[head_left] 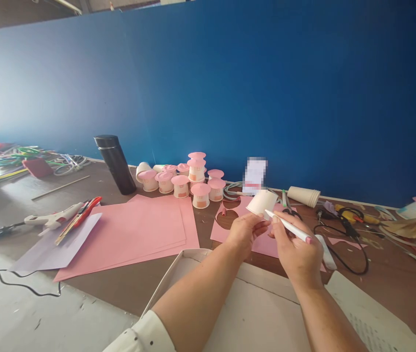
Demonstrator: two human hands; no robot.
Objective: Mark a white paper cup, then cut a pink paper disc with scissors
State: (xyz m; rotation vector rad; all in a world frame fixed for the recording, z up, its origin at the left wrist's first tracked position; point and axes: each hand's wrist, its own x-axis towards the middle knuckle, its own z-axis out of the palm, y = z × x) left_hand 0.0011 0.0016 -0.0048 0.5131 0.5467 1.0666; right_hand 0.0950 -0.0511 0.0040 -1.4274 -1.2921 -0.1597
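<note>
Holding white paper cup [262,202] over pink cut sheet [266,247]: left hand [244,233] fingers pinching it, right hand [302,252] gripping white pen [291,228], tip by cup. Stacked cups [303,196] at 3 o'clock, pink-roofed cups [200,189] at 9, black flask [116,166] beyond.

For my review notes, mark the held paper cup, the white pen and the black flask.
Held paper cup [262,202]: head view, on its side wall.
White pen [293,229]: head view, on its barrel.
Black flask [116,167]: head view, on the middle of its body.
</note>
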